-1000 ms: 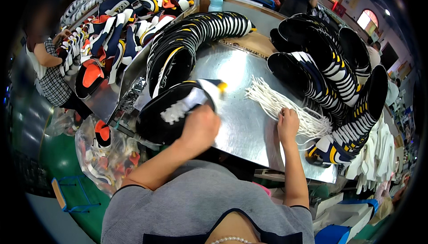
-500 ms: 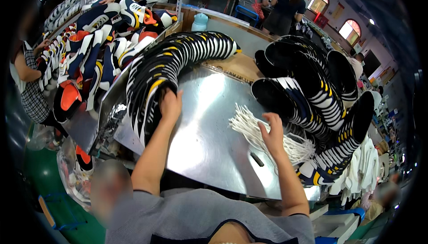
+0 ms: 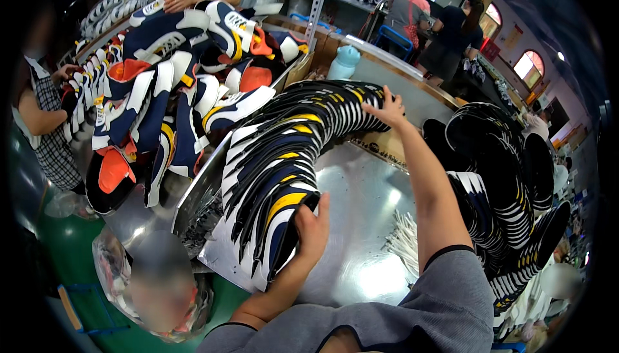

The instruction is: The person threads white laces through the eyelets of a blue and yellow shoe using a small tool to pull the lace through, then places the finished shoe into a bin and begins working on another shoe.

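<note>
A long curved stack of nested shoe uppers (image 3: 284, 153), navy, white, yellow and black, lies on the metal tabletop (image 3: 351, 185). My left hand (image 3: 313, 229) is at its near end, fingers tucked into the nearest upper and partly hidden, thumb sticking up. Reaching across the table, my right hand (image 3: 389, 109) rests against the stack's far end with its fingers spread. A bundle of white laces (image 3: 405, 243) lies to the right, partly covered by my right arm.
More stacked uppers (image 3: 496, 166) stand on the right. Loose navy, white and orange uppers (image 3: 155, 82) are heaped at the left. A light-blue bottle (image 3: 345, 61) stands behind the stack. Co-workers are at the far left and back, one with hands (image 3: 184, 1) near the heap.
My right hand has moved from beside the laces to the stack's far end. My left hand stays at the near end. The view has shifted, so the stack appears more central.
</note>
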Available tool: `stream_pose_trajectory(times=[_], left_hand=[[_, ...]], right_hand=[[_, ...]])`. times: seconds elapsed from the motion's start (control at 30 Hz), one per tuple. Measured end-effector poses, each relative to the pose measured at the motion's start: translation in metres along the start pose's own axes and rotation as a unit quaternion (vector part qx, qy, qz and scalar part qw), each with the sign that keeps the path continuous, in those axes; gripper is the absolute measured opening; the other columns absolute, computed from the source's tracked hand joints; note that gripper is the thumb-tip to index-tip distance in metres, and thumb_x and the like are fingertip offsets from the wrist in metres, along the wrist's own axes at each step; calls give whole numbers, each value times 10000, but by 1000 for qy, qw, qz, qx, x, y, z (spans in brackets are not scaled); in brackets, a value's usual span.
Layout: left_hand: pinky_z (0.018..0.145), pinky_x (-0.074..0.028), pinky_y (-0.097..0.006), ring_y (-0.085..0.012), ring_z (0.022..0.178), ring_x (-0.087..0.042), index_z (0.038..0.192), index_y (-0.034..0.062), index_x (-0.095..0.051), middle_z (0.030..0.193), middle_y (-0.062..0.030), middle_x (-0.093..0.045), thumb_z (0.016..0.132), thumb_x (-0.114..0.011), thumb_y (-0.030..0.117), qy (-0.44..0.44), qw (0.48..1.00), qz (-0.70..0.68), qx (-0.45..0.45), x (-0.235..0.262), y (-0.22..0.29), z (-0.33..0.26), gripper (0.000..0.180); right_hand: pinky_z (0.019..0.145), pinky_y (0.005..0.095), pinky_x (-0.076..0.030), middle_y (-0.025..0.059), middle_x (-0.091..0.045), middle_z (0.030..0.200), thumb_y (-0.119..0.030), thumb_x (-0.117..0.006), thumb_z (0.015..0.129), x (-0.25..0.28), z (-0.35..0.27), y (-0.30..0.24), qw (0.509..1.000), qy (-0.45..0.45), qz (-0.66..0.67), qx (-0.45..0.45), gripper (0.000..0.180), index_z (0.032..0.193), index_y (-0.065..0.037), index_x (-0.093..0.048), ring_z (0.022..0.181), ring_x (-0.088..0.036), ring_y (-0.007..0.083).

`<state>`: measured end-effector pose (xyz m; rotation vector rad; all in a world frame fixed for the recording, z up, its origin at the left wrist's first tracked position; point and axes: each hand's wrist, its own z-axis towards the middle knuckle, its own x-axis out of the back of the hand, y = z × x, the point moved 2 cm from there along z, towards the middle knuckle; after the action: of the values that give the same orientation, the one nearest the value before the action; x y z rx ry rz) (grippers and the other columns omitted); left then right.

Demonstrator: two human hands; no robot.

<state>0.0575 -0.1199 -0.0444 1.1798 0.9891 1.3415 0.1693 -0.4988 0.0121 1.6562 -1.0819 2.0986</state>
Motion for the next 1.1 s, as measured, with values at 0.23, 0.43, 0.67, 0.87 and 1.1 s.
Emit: stream_pose_trajectory(times=[0.23, 0.43, 0.67, 0.87, 1.1], left_hand=[[895, -457, -432, -346, 965, -597, 1087, -117, -603, 1035, -241, -647, 939, -686, 257, -46, 996, -54, 52, 9, 11, 0, 411], [1034, -395, -365, -271, 1139, -561, 1232, -108, -577, 1248, -170, -615, 985, -617, 265, -54, 986, -135, 82, 8, 15, 11, 449], [991, -426, -328, -214, 1113, -572, 1208, -117, -604, 1237, -152, -624, 989, -601, 360, -11, 978, -182, 97, -8, 15, 30, 524], [911, -482, -395, -334, 998, -657, 1084, -140, -645, 1066, -265, -684, 1006, -560, 323, 54, 998, -20, -13, -16, 3, 35, 477], [882, -494, -404, -353, 970, -670, 1051, -107, -669, 1048, -246, -697, 946, -667, 314, 88, 987, 107, -84, -36, -12, 32, 434]], right_hand=[[1072, 515, -350, 249, -447, 1362, -511, -762, 650, 5, -3, -19, 996, 50, -43, 54, 945, 1447, -162, -393, 1274, -461, 416], [1130, 542, -288, 222, -258, 1539, -539, -806, 616, 5, 15, -23, 989, -22, -43, -141, 1123, 1501, -84, -287, 1360, -343, 496], [1079, 587, -309, 201, -409, 1435, -421, -747, 677, 1, -1, -30, 996, 71, -36, -44, 839, 1392, -95, -450, 1292, -466, 409], [1063, 625, -309, 211, -385, 1448, -416, -734, 673, -9, 0, -28, 996, 65, -67, 11, 882, 1445, -160, -396, 1323, -438, 399], [1100, 656, -234, 193, -211, 1551, -342, -747, 654, -20, 15, -9, 997, 54, 29, -56, 954, 1483, -223, -291, 1432, -301, 377]])
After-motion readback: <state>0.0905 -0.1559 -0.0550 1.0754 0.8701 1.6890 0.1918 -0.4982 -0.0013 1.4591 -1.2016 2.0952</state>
